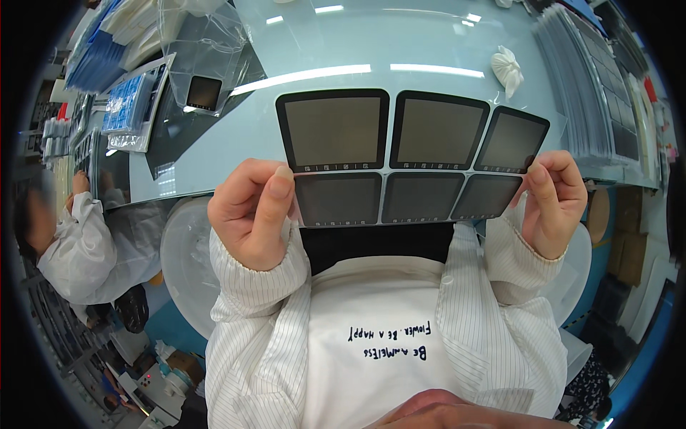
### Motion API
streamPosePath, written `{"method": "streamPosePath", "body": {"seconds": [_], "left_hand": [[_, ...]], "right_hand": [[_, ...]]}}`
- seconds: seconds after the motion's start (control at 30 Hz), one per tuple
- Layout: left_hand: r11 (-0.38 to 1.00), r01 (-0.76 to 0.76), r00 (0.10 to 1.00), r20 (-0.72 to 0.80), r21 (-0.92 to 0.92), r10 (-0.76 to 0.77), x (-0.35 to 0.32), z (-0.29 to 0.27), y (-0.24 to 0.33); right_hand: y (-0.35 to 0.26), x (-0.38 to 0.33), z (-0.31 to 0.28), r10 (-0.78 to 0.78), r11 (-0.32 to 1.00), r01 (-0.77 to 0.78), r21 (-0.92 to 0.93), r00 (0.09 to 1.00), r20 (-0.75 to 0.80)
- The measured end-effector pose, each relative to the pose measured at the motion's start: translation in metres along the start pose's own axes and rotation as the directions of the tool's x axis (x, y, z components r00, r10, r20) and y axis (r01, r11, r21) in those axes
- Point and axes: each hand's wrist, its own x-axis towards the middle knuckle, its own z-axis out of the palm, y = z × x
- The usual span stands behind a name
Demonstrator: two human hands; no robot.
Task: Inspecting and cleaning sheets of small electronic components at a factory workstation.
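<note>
— Grip?

— Pinched closed at either end of the panel sheet (418, 159), between thumb and fingers of left hand (250, 213) and right hand (554, 204).

— Whereabouts?

— Across the near edge of the table (429, 39) in this view, height unclear.

— Handling?

— Probably light, smooth, fairly stiff, easily scratched; best taken by the side edges.

— Hidden?

— Some fingertips, behind the panel sheet; toward the right edge, layers too fine to count in a stack of clear sheets (575, 93).

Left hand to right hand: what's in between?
In the head view, a sheet of six dark panels spans from the left hand to the right hand.
</note>
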Motion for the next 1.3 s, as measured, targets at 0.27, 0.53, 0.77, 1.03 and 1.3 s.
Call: {"method": "streamPosePath", "body": {"seconds": [0.27, 0.53, 0.77, 1.03, 1.3], "left_hand": [[0.999, -0.035, 0.999, -0.017, 0.029, 0.035, 0.0, -0.004, -0.003], [0.999, -0.032, 0.999, -0.029, -0.006, 0.032, 0.0, -0.01, -0.007], [0.999, -0.03, 0.999, -0.032, -0.037, 0.029, -0.001, -0.024, -0.015], [0.977, 0.047, 0.999, -0.016, -0.209, -0.051, 0.0, -0.021, -0.021], [0.983, 0.004, 0.997, 0.075, -0.185, 0.01, -0.009, -0.013, -0.03]], "right_hand": [[-0.004, -0.002, 0.005, -0.016, 1.0, 0.016, 0.011, 1.0, -0.015], [-0.008, -0.003, 0.015, -0.051, 0.996, 0.049, 0.079, 0.998, 0.021], [-0.013, -0.005, 0.025, -0.042, 0.997, 0.039, 0.068, 0.998, 0.046], [-0.002, -0.003, 0.039, -0.118, 0.971, 0.125, 0.204, 0.992, -0.045], [-0.011, 0.021, 0.042, -0.239, 0.925, 0.306, 0.224, 0.929, -0.282]]}}
